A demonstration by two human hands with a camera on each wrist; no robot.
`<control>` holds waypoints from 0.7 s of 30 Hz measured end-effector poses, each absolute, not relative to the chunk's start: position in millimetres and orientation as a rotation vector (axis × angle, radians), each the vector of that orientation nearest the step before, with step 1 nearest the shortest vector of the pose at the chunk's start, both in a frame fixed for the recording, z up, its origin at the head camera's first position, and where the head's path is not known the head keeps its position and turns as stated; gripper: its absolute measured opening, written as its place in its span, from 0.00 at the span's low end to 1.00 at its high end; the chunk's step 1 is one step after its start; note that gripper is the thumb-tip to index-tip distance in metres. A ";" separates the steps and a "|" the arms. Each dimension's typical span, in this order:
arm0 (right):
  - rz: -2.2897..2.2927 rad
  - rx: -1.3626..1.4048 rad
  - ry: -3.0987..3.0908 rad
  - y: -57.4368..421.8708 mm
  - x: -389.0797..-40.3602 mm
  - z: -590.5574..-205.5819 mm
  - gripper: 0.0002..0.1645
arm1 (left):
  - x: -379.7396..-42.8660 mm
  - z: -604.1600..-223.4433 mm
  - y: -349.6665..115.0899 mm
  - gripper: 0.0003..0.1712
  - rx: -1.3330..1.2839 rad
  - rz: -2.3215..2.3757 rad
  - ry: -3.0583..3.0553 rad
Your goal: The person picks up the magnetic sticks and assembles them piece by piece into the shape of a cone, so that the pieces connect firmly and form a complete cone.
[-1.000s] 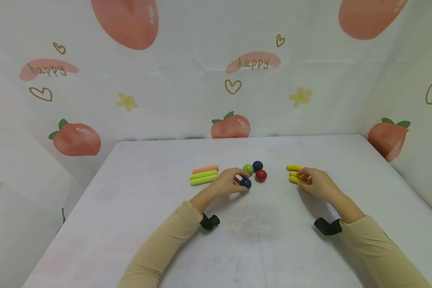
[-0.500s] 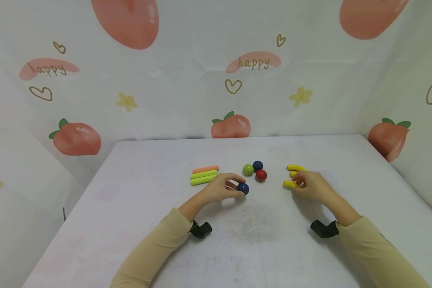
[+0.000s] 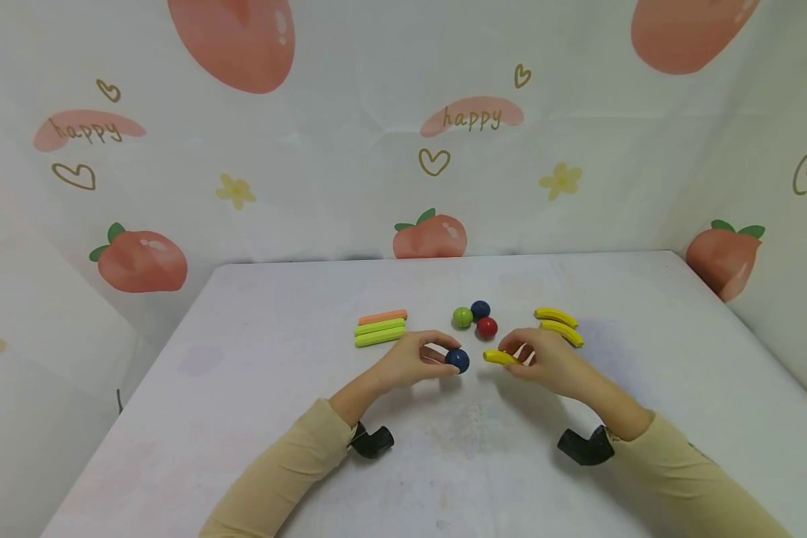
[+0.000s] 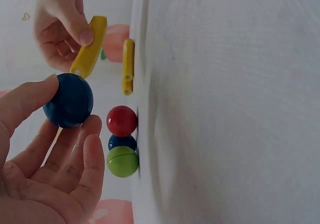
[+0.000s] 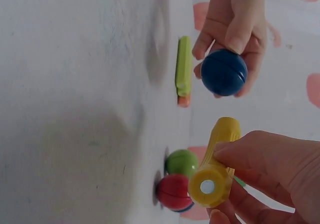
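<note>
Above the middle of the white table (image 3: 276, 359), two hands hold one small thing each. The left hand (image 3: 410, 362) pinches a dark blue ball (image 3: 457, 361) between thumb and fingers, and the right hand (image 3: 551, 362) pinches a yellow banana (image 3: 497, 356), so both grips are narrow, only as wide as the thing inside them. The ball and the banana are near each other but apart, and both are lifted off the table. To do this step well, I think that each hand should press firmly but not hard, because the ball is smooth and could turn or slip. It would also be wise to leave free the sides which face each other, and to move slowly, with both things at the same height. As for the look, the ball is round and shiny, with a thin groove around it. The banana is slightly curved, with long ridges, and at one end it shows a silver disc (image 5: 207, 186); whether this is a magnet, I cannot tell. Behind the hands, a green ball (image 3: 462, 317), a second blue ball (image 3: 480, 308) and a red ball (image 3: 487, 327) lie close together; two more bananas (image 3: 562, 333) lie to their right, and two green sticks (image 3: 379, 338) with one orange stick (image 3: 383, 317) to their left.
</note>
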State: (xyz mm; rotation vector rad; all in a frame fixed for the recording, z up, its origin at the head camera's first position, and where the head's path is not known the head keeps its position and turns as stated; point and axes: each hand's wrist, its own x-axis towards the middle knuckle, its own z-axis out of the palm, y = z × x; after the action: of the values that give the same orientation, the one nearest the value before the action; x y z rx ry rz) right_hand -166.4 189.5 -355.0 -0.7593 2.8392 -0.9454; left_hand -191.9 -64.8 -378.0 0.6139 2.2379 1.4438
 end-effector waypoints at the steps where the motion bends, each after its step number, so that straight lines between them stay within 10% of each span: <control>1: -0.948 -0.765 2.840 188.0 -165.7 -355.5 0.11 | -191.4 -378.2 -64.2 0.22 0.620 1.442 2.238; 21: -0.969 -0.854 2.799 176.4 -163.0 -363.0 0.12 | -184.3 -376.9 -58.3 0.22 0.660 1.437 2.173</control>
State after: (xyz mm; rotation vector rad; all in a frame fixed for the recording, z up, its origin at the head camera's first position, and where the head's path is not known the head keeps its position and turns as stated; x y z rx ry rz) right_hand -163.0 176.4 -363.0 -0.8538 2.7991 -0.9692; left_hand -184.3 -58.3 -376.9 0.6601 2.1728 1.4372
